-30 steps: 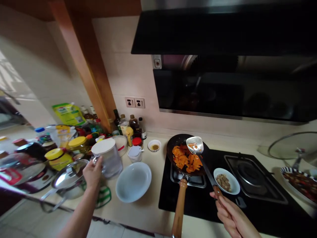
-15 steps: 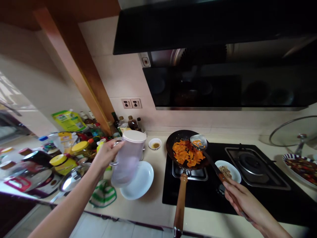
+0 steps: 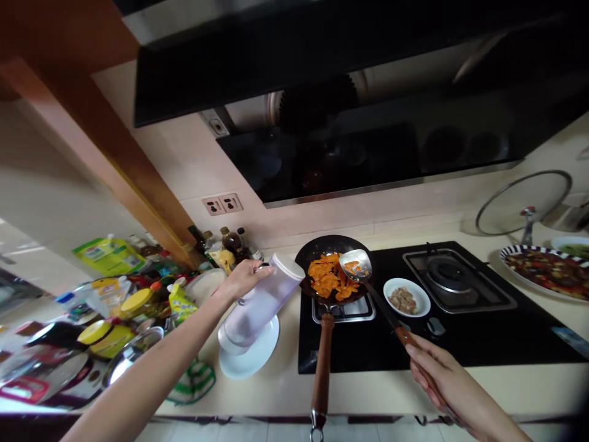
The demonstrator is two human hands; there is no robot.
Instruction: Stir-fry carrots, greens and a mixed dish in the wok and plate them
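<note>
forearms (image 3: 159, 364) slant inward, left hand (image 3: 245, 280) gripping a tilted pitcher (image 3: 263, 307), right hand (image 3: 436, 369) clasping a spatula (image 3: 385, 311).

Holds a translucent pitcher (image 3: 257, 310) in the left hand (image 3: 245, 278), tilted with its white lid (image 3: 291, 267) toward the dark pan (image 3: 309, 249) and partly hiding a pale dish (image 3: 262, 357). Grips a spatula (image 3: 383, 306) in the right hand (image 3: 435, 367), with its blade (image 3: 362, 260) over orange pieces (image 3: 327, 278) in the pan. Has a white bowl (image 3: 427, 301) near the pan on the black hob (image 3: 368, 353).
</note>
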